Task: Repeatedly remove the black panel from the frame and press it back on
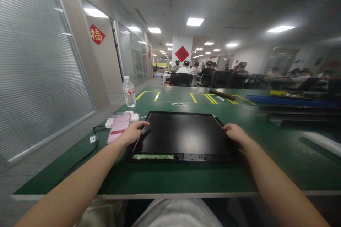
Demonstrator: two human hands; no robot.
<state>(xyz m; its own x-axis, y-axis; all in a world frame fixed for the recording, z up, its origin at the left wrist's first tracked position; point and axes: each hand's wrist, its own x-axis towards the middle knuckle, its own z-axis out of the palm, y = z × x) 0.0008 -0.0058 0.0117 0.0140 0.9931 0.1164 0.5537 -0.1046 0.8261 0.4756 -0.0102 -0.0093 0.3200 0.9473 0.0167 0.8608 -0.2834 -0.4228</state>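
Observation:
A black display panel [183,133] lies face up before me, with a green circuit board strip [153,156] along its near edge. My left hand [134,132] grips the panel's left side, the thumb over the edge and the other fingers hidden beneath. At the opposite side my right hand [236,134] holds the right edge in the same way, its thumb near a thin pale strip [217,120]. The near edge looks slightly raised or close to the table; I cannot tell which.
On the green table [186,184], a phone [119,127], white adapters [134,117], a black cable [82,159] and a water bottle [129,92] stand or lie at left. A long dark bar [222,94] lies at the back; a white bar [322,143] and blue strip [287,100] are at right.

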